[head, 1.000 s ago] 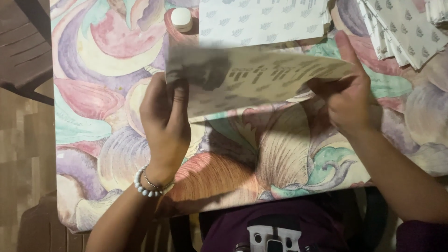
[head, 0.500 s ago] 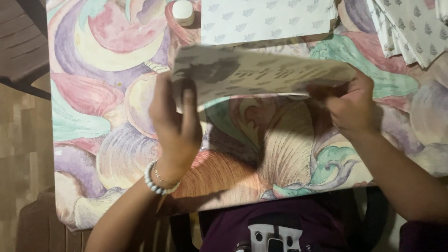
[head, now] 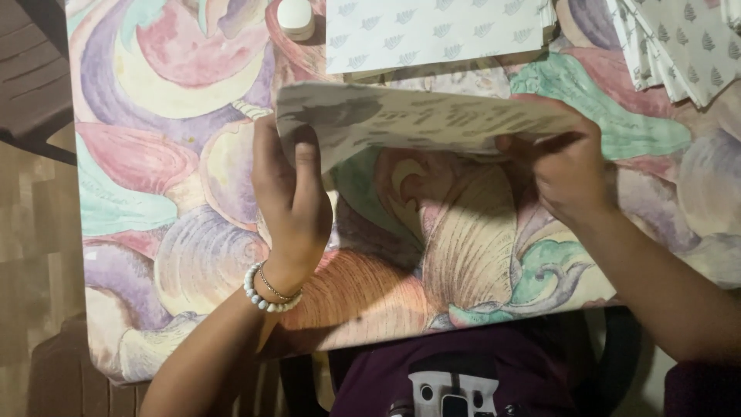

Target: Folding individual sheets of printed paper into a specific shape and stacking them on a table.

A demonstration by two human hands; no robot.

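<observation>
Nearest edge: a person in a dark purple top is sitting at a table (head: pixel 154 255) covered with a cloth of pastel swirls in pink, purple, teal and cream
Left hand (head: pixel 289 201): it is wearing a white bead bracelet (head: pixel 266 297) at the wrist and is gripping the left end of a patterned paper sheet (head: pixel 417 120), fingers closed over the sheet's edge
Right hand (head: pixel 567 174): it is pinching the right end of the same sheet, thumb and fingers clamped on the paper
Sheet position: it is being held lifted off the cloth between the 2 hands, tilted so its underside is facing the camera, and it is casting a shadow on the table below
Sheet look: it is pale with rows of small dark leaf-like marks
Beyond the sheet: a flat white stack of papers (head: pixel 436 31) with small grey leaf prints is lying just behind the lifted sheet
Far left: a small white rounded object (head: pixel 296 17) is sitting beside that stack
Far right: a fanned pile of sheets (head: pixel 679 46) with the same leaf print is lying at the table's corner, well apart from both hands
</observation>
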